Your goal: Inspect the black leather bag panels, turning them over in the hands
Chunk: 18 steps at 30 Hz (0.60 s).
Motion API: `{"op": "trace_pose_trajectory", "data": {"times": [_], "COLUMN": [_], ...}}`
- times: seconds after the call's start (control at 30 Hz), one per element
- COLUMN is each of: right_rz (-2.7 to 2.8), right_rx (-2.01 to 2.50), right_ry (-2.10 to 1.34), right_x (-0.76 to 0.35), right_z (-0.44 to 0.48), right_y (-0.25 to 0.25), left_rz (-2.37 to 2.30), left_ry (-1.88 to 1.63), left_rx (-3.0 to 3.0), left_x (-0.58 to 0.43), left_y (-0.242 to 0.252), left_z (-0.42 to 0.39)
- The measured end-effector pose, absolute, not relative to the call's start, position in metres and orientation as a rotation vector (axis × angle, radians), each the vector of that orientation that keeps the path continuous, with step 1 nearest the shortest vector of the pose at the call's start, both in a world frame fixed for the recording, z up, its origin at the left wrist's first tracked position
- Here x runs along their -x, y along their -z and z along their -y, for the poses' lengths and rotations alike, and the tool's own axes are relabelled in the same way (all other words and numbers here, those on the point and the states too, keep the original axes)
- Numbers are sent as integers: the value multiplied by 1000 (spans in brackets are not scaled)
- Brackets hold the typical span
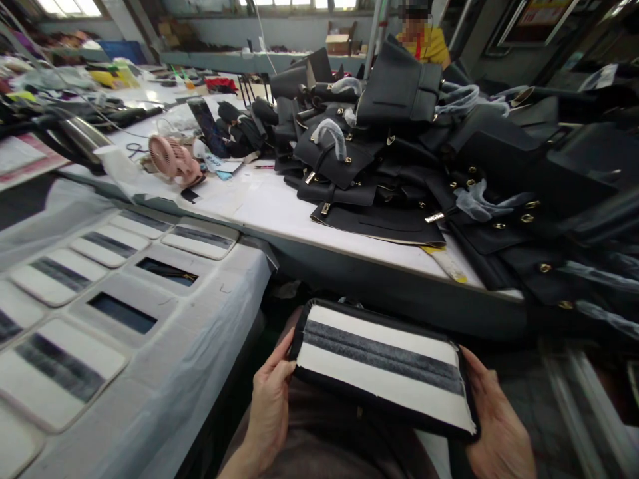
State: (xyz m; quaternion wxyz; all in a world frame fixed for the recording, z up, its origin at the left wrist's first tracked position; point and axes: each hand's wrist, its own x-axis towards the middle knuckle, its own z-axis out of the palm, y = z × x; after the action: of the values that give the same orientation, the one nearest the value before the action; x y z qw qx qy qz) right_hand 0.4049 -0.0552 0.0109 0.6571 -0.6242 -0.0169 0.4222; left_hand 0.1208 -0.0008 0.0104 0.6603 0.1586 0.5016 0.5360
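Observation:
Over my lap I hold a black handbag piece (379, 356), with a white rectangular panel facing up and a dark grey strip running along its length. My left hand (272, 386) grips the left end, thumb on the near side of the edge. At the other end my right hand (494, 416) is wrapped round the right edge, its fingertips partly hidden. The piece slopes down toward the right, and black material borders the white panel. What lies under it is hidden.
To the left, several white panels with dark strips (60, 369) lie on a covered table (194, 339). A heap of black handbags (394, 93) covers the bench's right half. A pink fan (172, 159) and a kettle (82, 136) stand on it. A person in yellow (436, 46) is behind.

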Motion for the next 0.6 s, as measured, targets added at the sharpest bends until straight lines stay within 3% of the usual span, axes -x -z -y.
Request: {"op": "trace_pose_trajectory", "data": {"times": [0.23,0.6], "right_rz": [89,66], "right_rx": [1493,1353], "right_ry": [-921,-960], "right_x": [-407,-415], "right_z": [55,60], "right_y": [1,4], "left_rz": [-1316,-1175], "left_ry": [-1182,-1035], "left_rx": [-446,-416], "left_x": [-119,-117], "left_y": [-6,-19], "left_z": [-4,-19]}}
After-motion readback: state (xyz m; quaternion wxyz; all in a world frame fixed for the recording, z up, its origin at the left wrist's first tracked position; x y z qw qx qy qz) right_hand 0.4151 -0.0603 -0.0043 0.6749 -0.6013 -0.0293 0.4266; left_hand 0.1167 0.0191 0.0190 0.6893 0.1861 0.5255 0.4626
